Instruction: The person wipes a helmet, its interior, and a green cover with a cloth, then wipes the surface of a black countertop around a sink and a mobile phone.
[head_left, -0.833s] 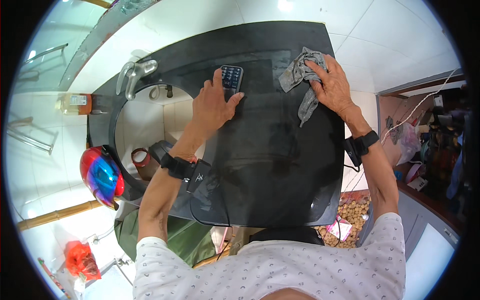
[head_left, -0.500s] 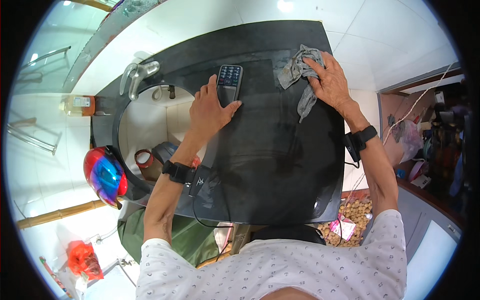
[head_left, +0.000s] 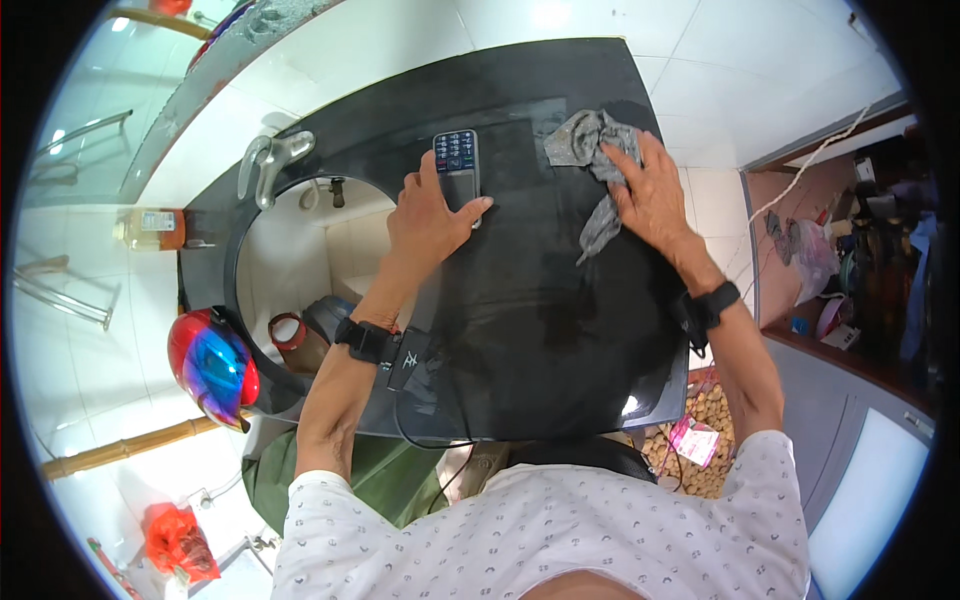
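A keypad mobile phone (head_left: 459,187) lies on the dark countertop (head_left: 520,330), its keys toward the far side. My left hand (head_left: 428,222) is closed round its lower part, index finger along the left edge and thumb across the lower right. On the far right of the counter, a crumpled wet-looking grey cloth (head_left: 585,140) is under the fingers of my right hand (head_left: 652,195). One end of the cloth trails toward me. My right fingertips are bent against its right side and partly hidden in its folds.
Left of the phone is a round basin opening (head_left: 300,245) with a metal tap (head_left: 275,160) behind it. A red helmet with a mirrored visor (head_left: 210,365) rests at the counter's left edge, below a bottle (head_left: 155,228). Cluttered shelves (head_left: 860,240) stand at right.
My right hand and the grey cloth have shifted a little toward me on the counter. The left hand stays at the phone. The whole view has tilted slightly.
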